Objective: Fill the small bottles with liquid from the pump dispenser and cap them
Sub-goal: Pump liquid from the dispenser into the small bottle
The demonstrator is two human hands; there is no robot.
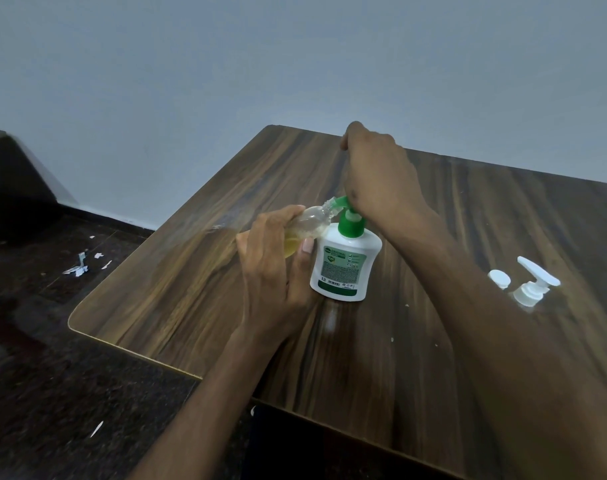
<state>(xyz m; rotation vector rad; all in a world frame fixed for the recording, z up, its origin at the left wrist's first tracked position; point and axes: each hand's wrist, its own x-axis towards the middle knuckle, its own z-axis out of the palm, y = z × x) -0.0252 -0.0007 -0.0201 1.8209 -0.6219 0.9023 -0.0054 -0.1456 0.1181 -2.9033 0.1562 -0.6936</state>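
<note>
Pump dispenser (343, 261): white bottle with a green label and green pump head, standing upright on the wooden table (191, 271), near the middle of my view.
Small bottle (310, 221): clear plastic, tilted on its side with its mouth up against the green nozzle; I see yellowish liquid pooled in its lower part.
Left hand (277, 268): my fingers and thumb are wrapped round the small bottle's body, holding it just left of the dispenser.
Right hand (378, 174): it rests on top of the green pump head, palm down; the fingers curl over the far side, and I cannot tell from here whether they close on anything.
White pump cap (534, 285): standing on the table well to the right, past my right forearm.
White round cap (500, 278): just beside that pump cap, on its left.
Floor (52, 341): dark, with scraps of white paper (80, 268) lying left of the table.
</note>
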